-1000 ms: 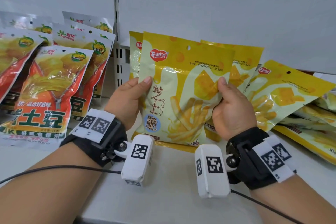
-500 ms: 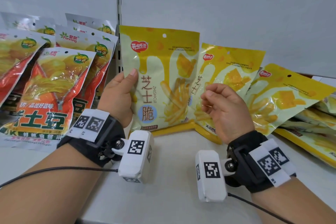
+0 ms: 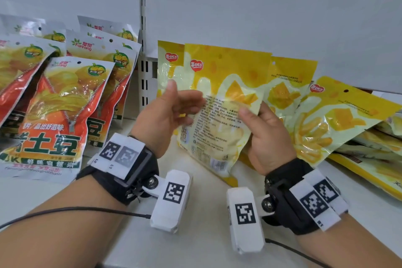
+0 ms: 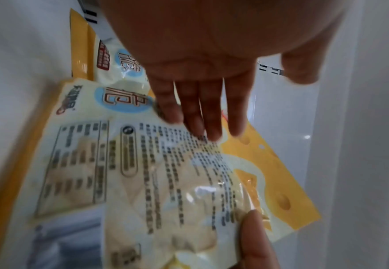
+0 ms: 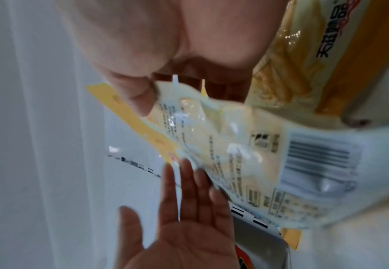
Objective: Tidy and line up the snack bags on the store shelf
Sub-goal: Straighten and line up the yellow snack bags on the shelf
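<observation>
Crowding the left of the head view, your orange potato-chip bags lean in overlapping rows against the white back wall, cut off from the yellow bags by a slotted upright. At the right, a yellow bag lies tipped over a low pile, and two more yellow bags stand behind the one you hold.

That held snack bag sits at centre frame, slanted, with its lower end near the shelf. You see its back: pale cream with fine print, a barcode near the bottom, a yellow cheese-patterned band with a hang hole at the top.

Your right hand pinches the bag's right edge, thumb in front and fingers curled round behind. Your left hand is spread flat, its straight fingers laid against the bag's left side, thumb raised clear.

The shelf is plain white and glossy.
</observation>
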Tool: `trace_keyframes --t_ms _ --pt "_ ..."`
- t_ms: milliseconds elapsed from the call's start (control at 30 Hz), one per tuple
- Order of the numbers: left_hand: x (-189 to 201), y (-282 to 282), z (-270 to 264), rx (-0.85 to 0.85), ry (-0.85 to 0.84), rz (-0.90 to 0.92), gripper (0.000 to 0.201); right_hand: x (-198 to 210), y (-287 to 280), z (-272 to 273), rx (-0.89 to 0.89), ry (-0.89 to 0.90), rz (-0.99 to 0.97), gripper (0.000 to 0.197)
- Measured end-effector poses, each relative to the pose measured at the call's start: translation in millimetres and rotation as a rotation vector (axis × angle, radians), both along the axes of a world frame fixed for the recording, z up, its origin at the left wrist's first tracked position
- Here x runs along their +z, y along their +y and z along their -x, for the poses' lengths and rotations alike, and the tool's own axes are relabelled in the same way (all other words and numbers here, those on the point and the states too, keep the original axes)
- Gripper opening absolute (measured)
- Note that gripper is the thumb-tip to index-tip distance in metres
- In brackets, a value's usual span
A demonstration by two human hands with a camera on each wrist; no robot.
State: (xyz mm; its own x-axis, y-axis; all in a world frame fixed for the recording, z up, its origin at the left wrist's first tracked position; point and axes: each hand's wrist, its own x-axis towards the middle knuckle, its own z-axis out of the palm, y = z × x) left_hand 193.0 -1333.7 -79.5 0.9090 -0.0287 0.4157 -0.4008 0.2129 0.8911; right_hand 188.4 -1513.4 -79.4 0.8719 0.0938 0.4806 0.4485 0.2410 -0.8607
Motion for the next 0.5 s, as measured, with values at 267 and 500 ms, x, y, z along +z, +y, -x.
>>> trace_keyframes --t_ms 267,500 --pt "-7 10 -13 0.172 0.110 -0.079 0.020 2 -4 -1 -0.080 0.119 -0.008 0.023" --pt "-5 14 -15 0.159 0.092 0.145 0.011 -3 -3 -5 -0.021 0.175 0.073 0.022"
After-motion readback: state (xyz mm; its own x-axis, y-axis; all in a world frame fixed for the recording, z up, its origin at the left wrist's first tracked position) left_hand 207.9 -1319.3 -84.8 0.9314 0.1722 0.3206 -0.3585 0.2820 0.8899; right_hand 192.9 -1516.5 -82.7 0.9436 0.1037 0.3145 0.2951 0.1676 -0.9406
